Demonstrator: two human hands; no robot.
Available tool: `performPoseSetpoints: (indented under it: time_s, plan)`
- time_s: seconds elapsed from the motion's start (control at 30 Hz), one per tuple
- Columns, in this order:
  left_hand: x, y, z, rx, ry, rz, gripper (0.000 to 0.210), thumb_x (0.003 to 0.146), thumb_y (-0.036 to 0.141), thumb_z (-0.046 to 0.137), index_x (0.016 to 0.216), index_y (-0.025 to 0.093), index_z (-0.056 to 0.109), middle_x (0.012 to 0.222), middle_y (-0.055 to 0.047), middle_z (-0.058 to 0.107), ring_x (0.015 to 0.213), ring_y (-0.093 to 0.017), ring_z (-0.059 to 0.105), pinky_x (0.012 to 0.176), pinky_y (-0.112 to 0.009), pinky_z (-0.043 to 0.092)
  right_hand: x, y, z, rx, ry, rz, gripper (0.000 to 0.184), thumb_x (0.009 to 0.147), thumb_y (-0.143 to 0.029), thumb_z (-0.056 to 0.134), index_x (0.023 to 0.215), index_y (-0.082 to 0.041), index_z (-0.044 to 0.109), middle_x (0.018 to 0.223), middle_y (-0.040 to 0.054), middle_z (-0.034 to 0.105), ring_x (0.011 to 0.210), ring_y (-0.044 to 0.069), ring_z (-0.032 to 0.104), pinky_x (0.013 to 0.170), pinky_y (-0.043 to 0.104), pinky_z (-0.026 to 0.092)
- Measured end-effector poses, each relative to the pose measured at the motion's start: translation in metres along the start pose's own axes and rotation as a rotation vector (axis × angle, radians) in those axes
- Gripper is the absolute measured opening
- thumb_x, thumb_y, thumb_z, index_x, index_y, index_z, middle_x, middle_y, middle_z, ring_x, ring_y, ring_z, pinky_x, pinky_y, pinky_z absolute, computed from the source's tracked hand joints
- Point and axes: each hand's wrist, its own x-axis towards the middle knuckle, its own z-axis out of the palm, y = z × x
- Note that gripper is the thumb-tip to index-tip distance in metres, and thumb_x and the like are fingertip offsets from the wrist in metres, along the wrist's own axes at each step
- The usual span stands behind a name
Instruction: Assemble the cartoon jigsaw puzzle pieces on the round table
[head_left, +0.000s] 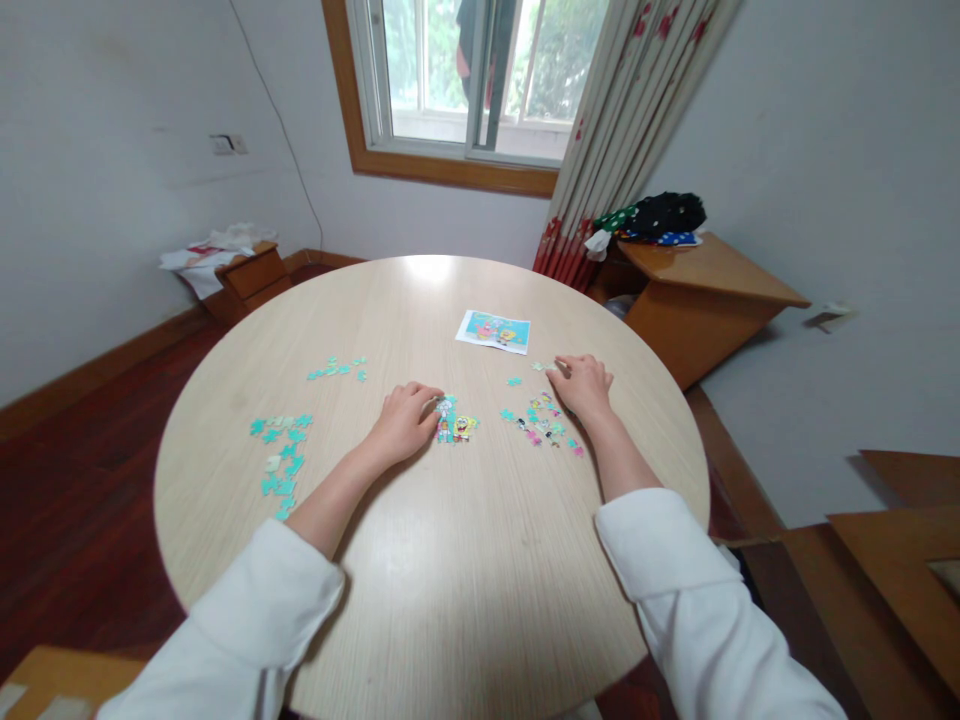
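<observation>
A small joined section of a jigsaw puzzle [459,425], with a yellow cartoon figure and a blue-green one, lies mid-table. My left hand [409,420] rests at its left edge, fingers curled together and touching it. Farther right, my right hand [587,386] has thumb and forefinger closed on a pale jigsaw puzzle piece [548,366] at the table surface; the fingers partly cover it. Just below that hand lie loose multicoloured puzzle pieces [544,430], and a single teal piece [514,381] sits to its left.
A printed cartoon picture [493,332] lies toward the far side of the round table [420,600]. Several teal pieces [285,460] are spread at left, with another small group [337,368] behind. A wooden cabinet [705,290] bearing cloth stands beyond the right edge.
</observation>
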Motion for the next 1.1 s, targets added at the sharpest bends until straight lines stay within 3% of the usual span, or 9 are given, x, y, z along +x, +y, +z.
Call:
performPoseSetpoints:
  time_s: [0.43, 0.7, 0.87, 1.1]
  plan:
    - [-0.0003, -0.0013, 0.0008, 0.004, 0.007, 0.015, 0.031, 0.082, 0.023, 0.047, 0.110, 0.020, 0.060, 0.109, -0.009, 0.059, 0.104, -0.026, 0.051, 0.092, -0.043, 0.039, -0.0024, -0.0055, -0.0042, 0.001, -0.041, 0.006, 0.029, 0.080, -0.035, 0.054, 0.101, -0.021, 0.069, 0.104, 0.0121, 0.059, 0.103, 0.028, 0.049, 0.089, 0.043, 0.032]
    - [-0.0002, -0.0015, 0.0003, 0.008, 0.001, 0.012, 0.031, 0.082, 0.022, 0.047, 0.111, 0.020, 0.060, 0.109, -0.009, 0.059, 0.104, -0.025, 0.050, 0.093, -0.043, 0.039, 0.0003, -0.0028, 0.0007, -0.002, 0.056, 0.030, 0.041, 0.076, -0.036, 0.058, 0.111, -0.016, 0.060, 0.108, 0.0143, 0.059, 0.104, 0.029, 0.047, 0.089, 0.043, 0.032]
    - [-0.0004, -0.0012, -0.0003, 0.009, -0.003, 0.007, 0.032, 0.083, 0.022, 0.046, 0.111, 0.018, 0.060, 0.109, -0.010, 0.058, 0.104, -0.026, 0.050, 0.093, -0.042, 0.039, -0.0009, -0.0044, -0.0015, -0.040, -0.019, 0.026, 0.032, 0.079, -0.037, 0.054, 0.101, -0.017, 0.067, 0.106, 0.0135, 0.059, 0.103, 0.028, 0.049, 0.089, 0.043, 0.033]
    - [0.0001, -0.0028, 0.0003, 0.009, -0.006, 0.013, 0.031, 0.083, 0.022, 0.046, 0.111, 0.019, 0.059, 0.109, -0.009, 0.058, 0.104, -0.026, 0.050, 0.092, -0.043, 0.039, -0.0028, -0.0079, -0.0066, -0.039, -0.043, 0.019, 0.030, 0.081, -0.031, 0.051, 0.101, -0.018, 0.069, 0.106, 0.0128, 0.061, 0.102, 0.027, 0.051, 0.088, 0.043, 0.034]
